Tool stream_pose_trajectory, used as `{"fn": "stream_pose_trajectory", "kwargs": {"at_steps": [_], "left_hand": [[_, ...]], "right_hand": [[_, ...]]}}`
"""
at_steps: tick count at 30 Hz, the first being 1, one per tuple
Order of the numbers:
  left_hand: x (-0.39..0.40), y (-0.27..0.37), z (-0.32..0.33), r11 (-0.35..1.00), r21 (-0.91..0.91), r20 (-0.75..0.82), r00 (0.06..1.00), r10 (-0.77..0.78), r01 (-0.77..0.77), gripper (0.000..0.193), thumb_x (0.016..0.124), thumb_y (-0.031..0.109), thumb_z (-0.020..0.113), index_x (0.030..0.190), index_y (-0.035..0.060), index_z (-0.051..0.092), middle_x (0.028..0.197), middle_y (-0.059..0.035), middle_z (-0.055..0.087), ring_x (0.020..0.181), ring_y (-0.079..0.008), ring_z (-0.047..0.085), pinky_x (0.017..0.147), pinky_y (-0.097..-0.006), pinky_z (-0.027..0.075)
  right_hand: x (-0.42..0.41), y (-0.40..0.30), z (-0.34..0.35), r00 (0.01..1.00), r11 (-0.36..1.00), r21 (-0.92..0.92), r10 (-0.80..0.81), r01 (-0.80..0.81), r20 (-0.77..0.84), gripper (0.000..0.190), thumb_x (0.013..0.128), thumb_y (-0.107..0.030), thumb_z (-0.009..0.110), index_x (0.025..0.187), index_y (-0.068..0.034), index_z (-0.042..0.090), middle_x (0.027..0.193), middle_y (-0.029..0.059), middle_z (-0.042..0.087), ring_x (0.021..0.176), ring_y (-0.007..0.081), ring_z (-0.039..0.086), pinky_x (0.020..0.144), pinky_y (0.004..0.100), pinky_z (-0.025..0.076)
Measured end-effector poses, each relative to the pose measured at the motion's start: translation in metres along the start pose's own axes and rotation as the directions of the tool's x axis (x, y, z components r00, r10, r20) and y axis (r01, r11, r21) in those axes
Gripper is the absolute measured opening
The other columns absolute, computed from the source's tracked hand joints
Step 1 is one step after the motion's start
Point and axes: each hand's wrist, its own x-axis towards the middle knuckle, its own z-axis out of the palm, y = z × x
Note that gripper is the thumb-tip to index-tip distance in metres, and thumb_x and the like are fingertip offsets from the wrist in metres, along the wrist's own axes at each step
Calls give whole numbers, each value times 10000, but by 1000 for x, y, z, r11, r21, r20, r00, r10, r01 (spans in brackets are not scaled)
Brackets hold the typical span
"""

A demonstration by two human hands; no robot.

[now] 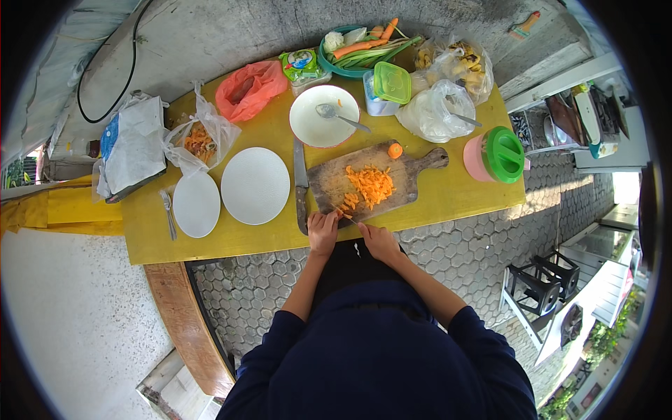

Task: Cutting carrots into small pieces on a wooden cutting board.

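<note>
A wooden cutting board (328, 181) lies tilted on the yellow table, its handle towards the right. Chopped carrot (371, 185) is heaped on its middle, and a carrot stub (395, 150) rests at its far edge. At the near left corner my left hand (322, 231) has its fingertips on small carrot pieces (344, 214). My right hand (378, 241) grips a small knife, its thin blade (346, 216) pointing left at the carrot. A large knife (300, 173) with a wooden handle lies along the board's left side, touched by neither blade nor fingers of my right hand.
White plates (255, 185) and a fork (168, 215) lie left. Beyond the board stands a white bowl (315, 128) with a spoon (344, 116). A vegetable basin (328, 65), a green-lidded container (383, 100), plastic bags (441, 113) and a pink jug (478, 157) stand behind and right.
</note>
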Motion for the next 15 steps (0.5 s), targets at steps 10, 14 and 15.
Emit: {"fn": "stream_pose_trajectory", "kwargs": {"at_steps": [10, 14, 15], "left_hand": [[0, 4, -1, 999, -12, 31, 998, -47, 47, 114, 723, 44, 672, 817, 48, 608, 665, -55, 599, 636, -216, 541, 731, -354, 437], [1, 4, 0, 998, -57, -30, 999, -35, 33, 121, 716, 18, 669, 798, 66, 594, 664, -63, 579, 639, -243, 531, 689, -359, 423], [0, 2, 1, 998, -50, -41, 999, -29, 27, 118, 719, 15, 667, 800, 64, 596, 667, -65, 581, 639, -244, 532, 687, -360, 424]], "right_hand": [[0, 6, 5, 999, 992, -115, -52, 50, -14, 557, 942, -466, 280, 835, -36, 618, 706, 249, 605, 684, 421, 605, 625, 492, 494], [14, -2, -2, 1000, 979, -205, -14, 18, 25, 498, 927, -471, 348, 869, -68, 634, 716, 262, 600, 708, 449, 590, 638, 522, 474], [16, -3, -4, 999, 974, -221, -40, 39, 1, 493, 925, -476, 349, 870, -78, 635, 694, 252, 600, 687, 443, 593, 619, 516, 477]]}}
